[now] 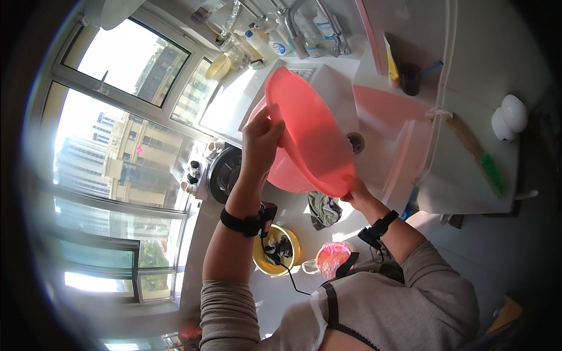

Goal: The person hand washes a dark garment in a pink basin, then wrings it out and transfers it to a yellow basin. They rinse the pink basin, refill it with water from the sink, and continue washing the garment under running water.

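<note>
A pink plastic basin (307,127) is held tilted on its side between my two hands, over the near edge of a white sink (373,162). My left hand (261,140) pinches the rim at the basin's left side, thumb and fingers closed around it. At the lower right end of the rim, my right hand (354,193) grips the edge. The sink's round drain (355,143) shows just right of the basin. Each wrist wears a black strap with a small device. Part of the sink lies hidden behind the basin.
Bottles (261,44) and a metal faucet (292,26) stand behind the sink. A green-bristled brush (478,153) lies on the right counter near a brown cup (410,79). On the floor are a dark green cloth (324,210), a yellow bucket (296,250) holding clothes, and a pink-lined bin (333,259).
</note>
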Motion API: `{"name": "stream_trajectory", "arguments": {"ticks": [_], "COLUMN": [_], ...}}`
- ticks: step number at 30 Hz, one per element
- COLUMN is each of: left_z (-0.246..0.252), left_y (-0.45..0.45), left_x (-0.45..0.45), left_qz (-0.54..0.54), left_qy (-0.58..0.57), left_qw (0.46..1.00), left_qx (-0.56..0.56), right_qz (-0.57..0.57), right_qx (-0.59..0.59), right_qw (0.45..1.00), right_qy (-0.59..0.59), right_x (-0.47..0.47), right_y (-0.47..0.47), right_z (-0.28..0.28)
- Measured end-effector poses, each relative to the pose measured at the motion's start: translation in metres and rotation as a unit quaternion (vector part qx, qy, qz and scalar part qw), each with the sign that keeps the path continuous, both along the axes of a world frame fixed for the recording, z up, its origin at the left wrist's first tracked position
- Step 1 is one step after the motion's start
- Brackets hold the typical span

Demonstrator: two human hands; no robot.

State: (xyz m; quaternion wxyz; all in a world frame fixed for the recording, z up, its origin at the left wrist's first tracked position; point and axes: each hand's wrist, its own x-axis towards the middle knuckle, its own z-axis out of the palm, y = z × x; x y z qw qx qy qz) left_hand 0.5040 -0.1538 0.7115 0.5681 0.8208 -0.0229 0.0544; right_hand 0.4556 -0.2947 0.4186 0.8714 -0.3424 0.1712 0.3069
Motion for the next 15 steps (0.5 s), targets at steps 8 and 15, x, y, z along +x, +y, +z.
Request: {"name": "stream_trajectory", "arguments": {"ticks": [8,15], "left_z": [0.002,0.006], "left_y": [-0.034,-0.049], "left_x": [-0.008,-0.026], "left_qz": [-0.065,-0.086], "left_qy": [-0.032,-0.056], "left_qw": [0.997,0.990], "left_qx": [0.037,0.093], "right_qz": [0.030,0.042], "right_qx": [0.049,0.104], "right_qw": [0.998,0.993], "right_qy": [-0.022,-0.023], "right_x": [0.007,0.007], "right_y": [0.016,0.034], "right_z": [0.013,0.028]}}
